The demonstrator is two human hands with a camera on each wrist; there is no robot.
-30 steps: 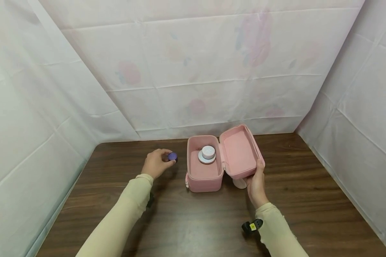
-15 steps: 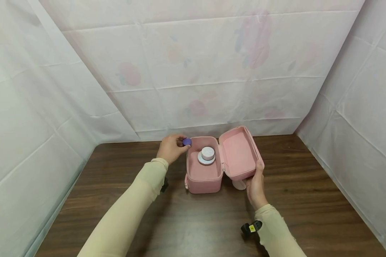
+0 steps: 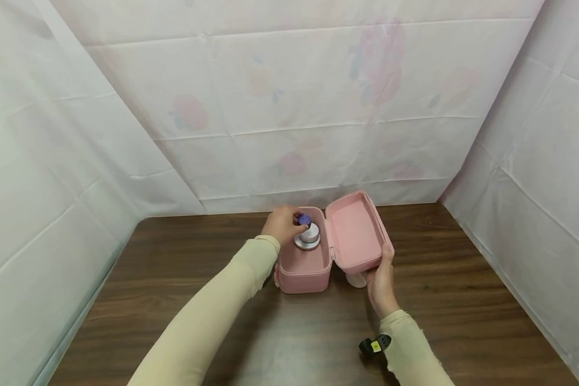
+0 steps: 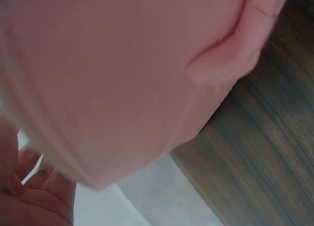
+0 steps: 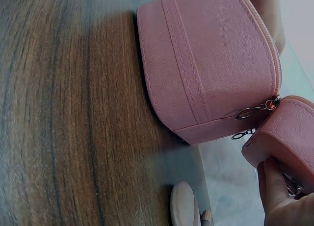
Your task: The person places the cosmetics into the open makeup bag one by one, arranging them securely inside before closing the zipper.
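Over the box: left hand (image 3: pixel 282 224) is pinching a purple cap (image 3: pixel 304 219).
Right hand (image 3: pixel 382 279): is gripping the pink lid (image 3: pixel 354 231).

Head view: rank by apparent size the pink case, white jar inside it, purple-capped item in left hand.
1. pink case, by far the largest.
2. white jar inside it, partly hidden by the left hand.
3. purple-capped item, pinched above the jar; only its cap shows, so its full size is unclear.

Dark wood table (image 3: pixel 463 300) — white floral sheets (image 3: pixel 318 107) around.
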